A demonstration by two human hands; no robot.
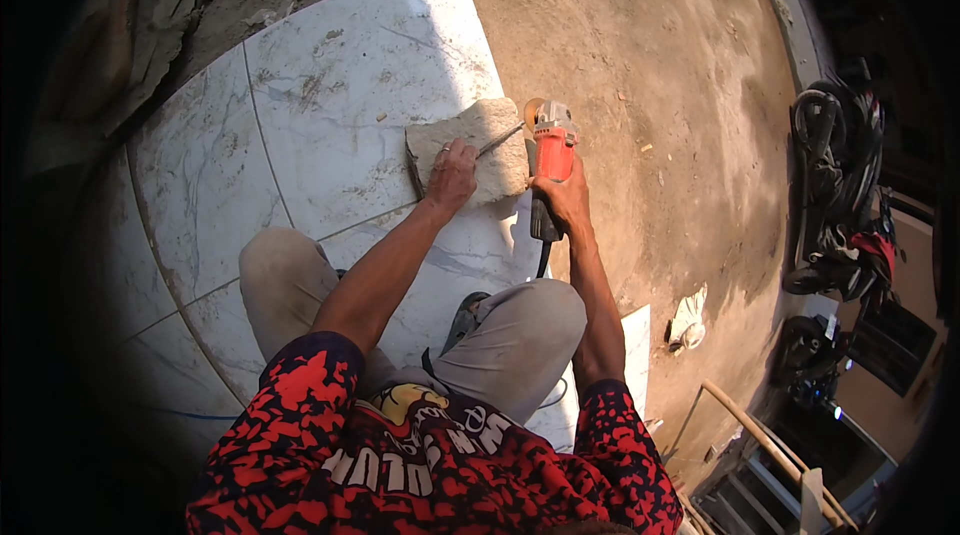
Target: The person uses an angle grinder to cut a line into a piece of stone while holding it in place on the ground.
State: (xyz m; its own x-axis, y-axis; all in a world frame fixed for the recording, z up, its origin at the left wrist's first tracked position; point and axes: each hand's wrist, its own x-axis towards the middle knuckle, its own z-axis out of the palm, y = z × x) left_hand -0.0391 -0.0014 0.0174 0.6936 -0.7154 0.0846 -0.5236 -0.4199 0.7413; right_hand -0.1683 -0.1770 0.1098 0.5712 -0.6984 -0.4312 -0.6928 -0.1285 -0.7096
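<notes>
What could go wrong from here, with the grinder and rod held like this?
The bare left hand grips the thin rod near the disc of the grinder; a slip or kick might bring fingers and disc together. Only that hand seems to steady the rod over the rough block, so it could twist or jump. The cord runs from the grinder's handle toward the bent right knee and might snag.

Fingers of the left hand (453, 177) grip a thin dark rod (499, 141) over a rough pale block (500, 173), those of the right hand (567, 197) hold a red angle grinder (554, 155), veined white tiles (330, 110) beneath, brown dirt (665, 160) alongside.
</notes>
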